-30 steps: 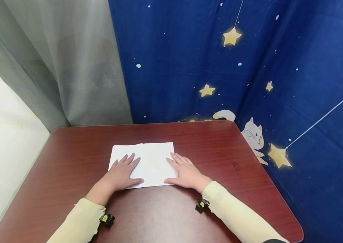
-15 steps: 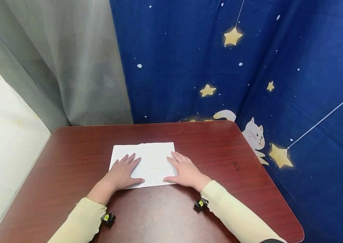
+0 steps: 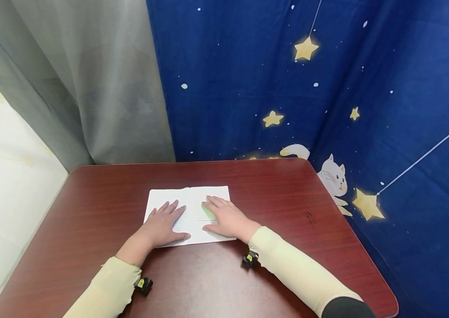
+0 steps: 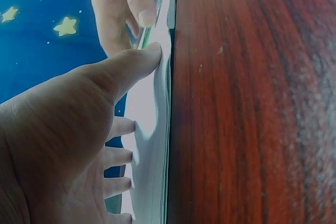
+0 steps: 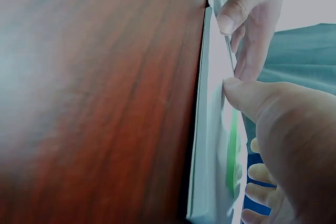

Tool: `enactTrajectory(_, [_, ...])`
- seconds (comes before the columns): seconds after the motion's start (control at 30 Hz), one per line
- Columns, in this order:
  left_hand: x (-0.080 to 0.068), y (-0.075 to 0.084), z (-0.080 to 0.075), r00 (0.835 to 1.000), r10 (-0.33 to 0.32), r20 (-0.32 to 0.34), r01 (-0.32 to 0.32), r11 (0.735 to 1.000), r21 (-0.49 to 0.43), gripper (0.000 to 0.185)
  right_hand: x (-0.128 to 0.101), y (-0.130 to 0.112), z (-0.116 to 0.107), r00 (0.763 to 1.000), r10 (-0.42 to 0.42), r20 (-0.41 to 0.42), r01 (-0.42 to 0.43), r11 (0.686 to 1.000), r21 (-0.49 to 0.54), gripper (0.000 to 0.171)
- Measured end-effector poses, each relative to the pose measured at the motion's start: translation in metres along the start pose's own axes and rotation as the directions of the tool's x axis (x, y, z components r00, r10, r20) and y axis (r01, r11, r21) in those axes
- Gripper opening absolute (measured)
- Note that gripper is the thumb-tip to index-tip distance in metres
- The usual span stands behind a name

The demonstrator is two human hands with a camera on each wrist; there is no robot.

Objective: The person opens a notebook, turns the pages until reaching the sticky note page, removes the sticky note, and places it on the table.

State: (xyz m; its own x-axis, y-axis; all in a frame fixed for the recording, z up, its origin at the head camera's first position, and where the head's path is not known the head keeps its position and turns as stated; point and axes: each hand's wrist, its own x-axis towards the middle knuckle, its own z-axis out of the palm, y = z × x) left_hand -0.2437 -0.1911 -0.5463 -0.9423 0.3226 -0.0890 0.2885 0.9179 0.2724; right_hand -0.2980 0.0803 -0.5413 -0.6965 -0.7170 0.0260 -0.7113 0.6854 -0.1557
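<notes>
A dark red bench [image 3: 288,212] fills the lower half of the head view, backed by a blue star-printed cloth [image 3: 328,88] and a grey curtain [image 3: 89,88]. A folded white paper [image 3: 192,207] lies flat at the bench's middle. The left hand [image 3: 161,227] presses its left part, fingers straight and slightly spread; the right hand [image 3: 226,218] lies flat on its right part, fingers extended, holding nothing. Uneven pressure from either palm could probably skew the layers, so the edges stop lining up or a crooked crease sets in.
</notes>
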Motion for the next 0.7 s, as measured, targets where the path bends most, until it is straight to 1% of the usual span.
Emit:
enactTrajectory(0.13, [0.000,0.002,0.000,1.000,0.001,-0.003,-0.001,1.000,0.003,0.099,0.009,-0.001,0.002,1.000,-0.013,0.001,0.013,0.999,-0.039,0.078])
enactTrajectory(0.37, [-0.002,0.003,-0.001,1.000,0.016,-0.012,-0.016,1.000,0.006,0.099,0.017,-0.003,-0.002,0.999,0.000,0.033,0.002,0.997,-0.078,0.074])
enactTrajectory(0.57, [-0.002,0.002,-0.001,1.000,0.016,-0.015,-0.016,1.000,0.004,0.099,0.021,-0.004,-0.004,1.000,-0.020,0.020,0.022,0.991,-0.132,0.069])
enactTrajectory(0.7, [-0.002,0.002,0.000,1.000,0.012,-0.010,-0.012,1.000,-0.003,0.099,0.024,-0.004,-0.001,0.999,-0.037,0.008,0.038,0.982,-0.187,0.060])
